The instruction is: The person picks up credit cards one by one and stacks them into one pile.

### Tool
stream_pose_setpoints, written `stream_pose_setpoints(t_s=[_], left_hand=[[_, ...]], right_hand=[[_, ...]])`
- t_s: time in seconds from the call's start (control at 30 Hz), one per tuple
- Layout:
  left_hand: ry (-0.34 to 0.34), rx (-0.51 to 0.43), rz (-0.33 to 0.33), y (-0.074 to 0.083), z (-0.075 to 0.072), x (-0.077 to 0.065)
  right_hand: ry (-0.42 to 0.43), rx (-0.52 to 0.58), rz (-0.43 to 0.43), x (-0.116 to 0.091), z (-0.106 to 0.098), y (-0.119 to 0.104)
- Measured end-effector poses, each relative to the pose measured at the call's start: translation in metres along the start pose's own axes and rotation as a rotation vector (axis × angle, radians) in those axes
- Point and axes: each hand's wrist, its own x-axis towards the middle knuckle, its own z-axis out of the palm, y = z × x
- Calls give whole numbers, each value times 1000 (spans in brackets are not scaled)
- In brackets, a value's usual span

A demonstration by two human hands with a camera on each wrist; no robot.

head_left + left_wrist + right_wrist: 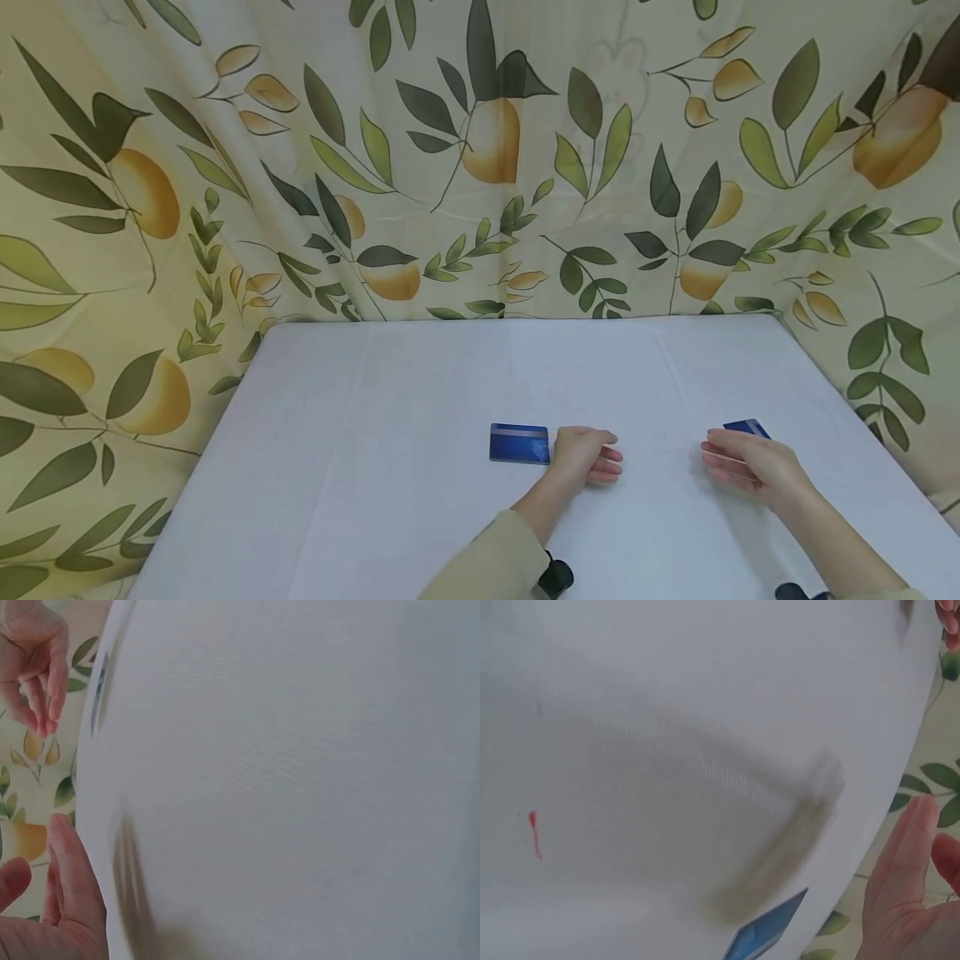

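A blue card with a pale stripe lies flat on the white table, just left of my left hand. That hand hovers over the cloth with fingers loosely extended to the right, holding nothing. Farther right, a second blue card lies partly hidden behind my right hand. Its fingers point left, relaxed, and nothing is between them. In the right wrist view this card rests on the table, apart from the fingers. The left wrist view shows both hands raised above the surface.
A white cloth covers the table. Behind and beside it hangs a curtain printed with fruit and leaves. A small red mark shows on the cloth. A dark band sits at the left wrist.
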Motion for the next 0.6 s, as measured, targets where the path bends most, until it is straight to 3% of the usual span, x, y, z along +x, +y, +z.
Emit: stream_pose_setpoints(t_s=[0.3, 0.6], left_hand=[[-35, -39, -43, 1, 26, 8], [-132, -110, -58, 3, 46, 19]], right_hand=[[-48, 28, -12, 7, -27, -11], [-52, 5, 15, 13, -63, -13]])
